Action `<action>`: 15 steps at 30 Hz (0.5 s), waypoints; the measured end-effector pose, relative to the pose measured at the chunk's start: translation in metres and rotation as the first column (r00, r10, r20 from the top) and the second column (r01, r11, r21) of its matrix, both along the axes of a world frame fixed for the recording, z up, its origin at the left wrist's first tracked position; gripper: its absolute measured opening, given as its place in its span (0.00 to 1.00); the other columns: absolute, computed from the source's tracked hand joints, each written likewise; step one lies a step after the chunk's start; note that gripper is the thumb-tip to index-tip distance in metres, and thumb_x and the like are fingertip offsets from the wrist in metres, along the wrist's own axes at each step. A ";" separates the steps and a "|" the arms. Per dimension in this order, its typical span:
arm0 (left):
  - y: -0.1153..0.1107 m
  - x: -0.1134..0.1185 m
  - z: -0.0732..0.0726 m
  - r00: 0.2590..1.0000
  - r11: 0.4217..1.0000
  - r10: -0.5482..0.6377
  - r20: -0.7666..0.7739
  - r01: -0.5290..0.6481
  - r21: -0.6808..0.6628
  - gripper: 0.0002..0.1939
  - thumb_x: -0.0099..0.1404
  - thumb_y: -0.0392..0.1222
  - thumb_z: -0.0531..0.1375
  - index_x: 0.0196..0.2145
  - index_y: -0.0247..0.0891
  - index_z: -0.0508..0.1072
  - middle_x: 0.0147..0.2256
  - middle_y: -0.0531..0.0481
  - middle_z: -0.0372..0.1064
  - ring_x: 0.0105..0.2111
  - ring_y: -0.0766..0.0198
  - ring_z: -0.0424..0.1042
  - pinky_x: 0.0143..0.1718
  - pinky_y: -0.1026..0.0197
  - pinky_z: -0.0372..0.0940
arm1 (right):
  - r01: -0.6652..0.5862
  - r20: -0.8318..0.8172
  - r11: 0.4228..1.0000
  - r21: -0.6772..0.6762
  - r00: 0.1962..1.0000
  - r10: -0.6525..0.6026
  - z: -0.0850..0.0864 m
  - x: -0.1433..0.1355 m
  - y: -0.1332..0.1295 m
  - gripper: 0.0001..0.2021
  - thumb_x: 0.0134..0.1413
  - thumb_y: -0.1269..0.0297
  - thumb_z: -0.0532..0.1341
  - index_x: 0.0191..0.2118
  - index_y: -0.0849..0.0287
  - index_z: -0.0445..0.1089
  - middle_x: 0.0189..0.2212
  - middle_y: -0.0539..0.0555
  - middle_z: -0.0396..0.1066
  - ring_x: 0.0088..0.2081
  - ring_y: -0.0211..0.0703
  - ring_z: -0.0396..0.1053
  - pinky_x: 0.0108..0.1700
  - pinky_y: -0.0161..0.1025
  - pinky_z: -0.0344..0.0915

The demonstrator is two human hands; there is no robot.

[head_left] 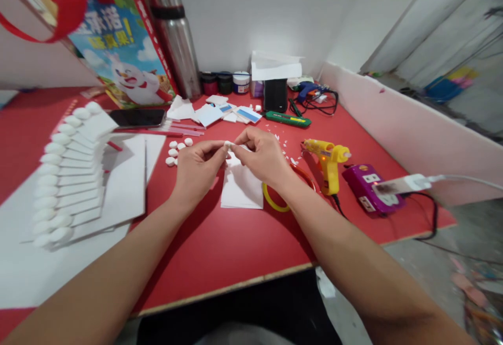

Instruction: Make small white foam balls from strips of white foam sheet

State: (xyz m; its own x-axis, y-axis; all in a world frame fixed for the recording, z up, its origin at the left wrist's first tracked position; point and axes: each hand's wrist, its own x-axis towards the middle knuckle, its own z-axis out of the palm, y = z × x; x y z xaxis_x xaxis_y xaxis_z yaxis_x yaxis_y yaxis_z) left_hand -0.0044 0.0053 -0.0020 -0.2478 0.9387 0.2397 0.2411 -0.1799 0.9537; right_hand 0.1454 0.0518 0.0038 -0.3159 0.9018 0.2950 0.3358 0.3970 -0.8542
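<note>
Both hands meet over the middle of the red table. My left hand point(200, 169) pinches a small white piece point(228, 144) between thumb and fingertips. From the other side, my right hand point(262, 156) holds the same piece with its fingertips. Just below the fingers lies a stack of white paper point(241, 190). Several white rounded pieces point(173, 153) sit on the table left of my left hand. At the far left, a curved row of white pads point(49, 177) rests on white board point(128, 182). The fingers partly cover the held piece.
A yellow glue gun point(329, 164) and a purple power strip point(371, 190) with a cord are at the right. Yellow tape point(275, 204) lies by my right wrist. Behind are a green cutter point(288, 120), phone point(137, 118), steel flask point(178, 46) and bag point(126, 46).
</note>
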 end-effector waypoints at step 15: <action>-0.006 -0.001 -0.004 0.840 0.923 0.157 -0.519 0.063 0.380 0.11 0.70 0.39 0.58 0.40 0.39 0.82 0.35 0.44 0.80 0.37 0.57 0.77 0.43 0.57 0.68 | 0.026 -0.136 1.000 0.007 0.990 -0.025 0.000 -0.006 -0.011 0.09 0.59 0.60 0.63 0.31 0.57 0.67 0.25 0.51 0.72 0.28 0.39 0.67 0.27 0.35 0.57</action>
